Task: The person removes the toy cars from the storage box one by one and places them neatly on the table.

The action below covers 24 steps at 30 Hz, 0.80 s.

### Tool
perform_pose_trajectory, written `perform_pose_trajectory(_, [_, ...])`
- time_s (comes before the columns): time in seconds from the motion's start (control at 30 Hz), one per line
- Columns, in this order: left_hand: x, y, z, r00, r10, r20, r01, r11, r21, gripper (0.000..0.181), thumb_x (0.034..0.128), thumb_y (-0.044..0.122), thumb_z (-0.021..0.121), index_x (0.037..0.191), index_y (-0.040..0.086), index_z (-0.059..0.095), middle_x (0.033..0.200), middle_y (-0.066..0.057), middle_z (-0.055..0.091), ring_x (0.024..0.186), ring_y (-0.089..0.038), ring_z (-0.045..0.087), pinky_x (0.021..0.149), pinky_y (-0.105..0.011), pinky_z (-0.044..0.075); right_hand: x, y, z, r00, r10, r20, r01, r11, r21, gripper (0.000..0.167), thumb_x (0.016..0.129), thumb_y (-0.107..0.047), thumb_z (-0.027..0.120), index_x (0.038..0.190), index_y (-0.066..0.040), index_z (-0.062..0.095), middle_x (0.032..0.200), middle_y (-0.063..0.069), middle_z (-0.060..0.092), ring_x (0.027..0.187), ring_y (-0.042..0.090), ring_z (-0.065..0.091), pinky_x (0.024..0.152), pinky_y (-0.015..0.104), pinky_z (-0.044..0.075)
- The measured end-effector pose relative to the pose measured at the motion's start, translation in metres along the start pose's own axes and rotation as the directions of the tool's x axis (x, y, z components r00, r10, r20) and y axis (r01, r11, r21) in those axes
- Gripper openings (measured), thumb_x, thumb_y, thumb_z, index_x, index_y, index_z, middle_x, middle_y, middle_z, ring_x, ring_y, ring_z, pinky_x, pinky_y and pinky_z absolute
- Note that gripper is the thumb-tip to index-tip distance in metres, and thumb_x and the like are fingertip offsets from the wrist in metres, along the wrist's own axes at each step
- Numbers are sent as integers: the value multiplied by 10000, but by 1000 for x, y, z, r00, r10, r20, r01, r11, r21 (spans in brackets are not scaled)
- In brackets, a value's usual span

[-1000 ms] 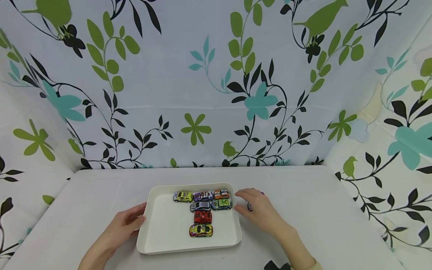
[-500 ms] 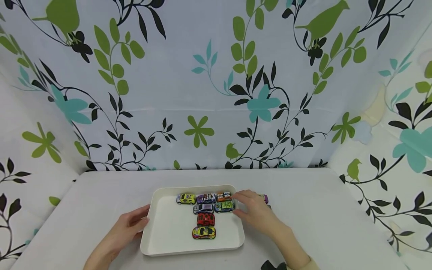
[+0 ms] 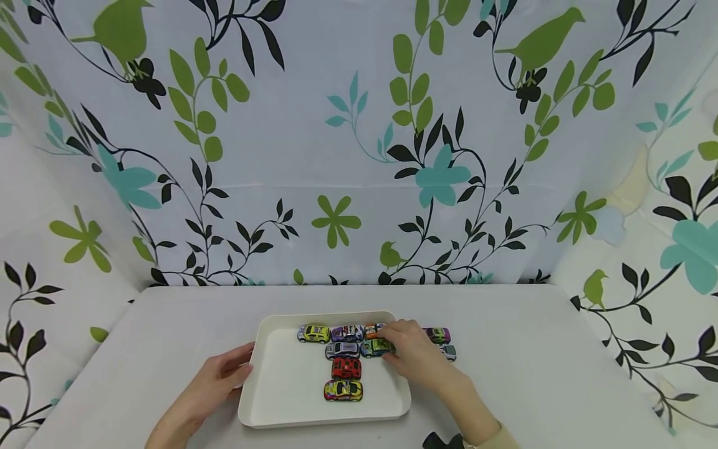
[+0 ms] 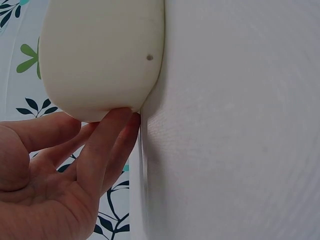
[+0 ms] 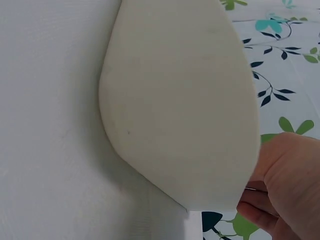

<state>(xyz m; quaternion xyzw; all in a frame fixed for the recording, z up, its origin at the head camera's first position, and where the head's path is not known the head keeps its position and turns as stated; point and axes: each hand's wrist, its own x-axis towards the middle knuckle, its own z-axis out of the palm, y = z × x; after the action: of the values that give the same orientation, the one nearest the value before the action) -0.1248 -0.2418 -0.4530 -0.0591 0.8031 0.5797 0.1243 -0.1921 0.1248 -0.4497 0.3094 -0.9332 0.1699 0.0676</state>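
A shallow white tray (image 3: 280, 415) holds several small toy cars, set close together. My left hand (image 3: 210, 386) rests its fairly straight fingertips against the tray's left end; in the left wrist view those fingers (image 4: 107, 145) touch the outer wall. Over the tray's right end reaches my right hand (image 3: 417, 355). Its fingertips lie around the right end of a green toy car (image 3: 373, 348), beside an orange toy car (image 3: 371, 329) partly covered by the fingers. Whether they pinch the green one cannot be told. In the right wrist view the tray wall hides the fingertips of my right hand (image 5: 287, 185).
In the tray sit a yellow car (image 3: 313, 333), a purple one (image 3: 347, 333), a silver one (image 3: 342, 350), a red one (image 3: 346, 368) and another yellow one (image 3: 343, 391). Outside, right of the tray, are a purple-green car (image 3: 438, 335) and a grey one (image 3: 449, 352). A black object (image 3: 443, 441) shows below.
My right hand has moved left from the tray's right rim onto the green car, uncovering the two cars outside the tray. My left hand stays against the tray. The view has shifted slightly.
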Motion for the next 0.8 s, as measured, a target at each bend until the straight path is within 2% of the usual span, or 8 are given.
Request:
perform_pose_trajectory(0.17, [-1,0,2,1000,6,2,-6,1000,-2,529,1022,77,545,1506,-49,369,1508,-311,406,1268,-382,563,894,-446,588,-2,0,6,1000,18,-3,-18,1000,-25,405,815,-140,823,1199,-125,696,1215,43,679,1135,265,620,999,442,526])
perform_pose_trajectory(0.47, [-1,-2,1,1000,13,13,-13,1000,-14,536,1024,85,545,1508,-54,361,1512,-314,397,1277,-390,555,896,-449,587,-1,3,13,996,-57,-70,54,997,-47,408,777,-81,842,1161,-107,709,1157,43,700,1093,243,634,986,421,527])
perform_pose_trajectory(0.8, [-2,-2,1,999,27,19,-26,999,-22,538,1025,79,537,1509,-62,349,1514,-322,389,1275,-387,555,903,-449,585,1,3,18,991,-74,-114,67,996,-63,407,751,-31,848,1130,-111,721,1115,22,711,1074,226,631,992,412,513])
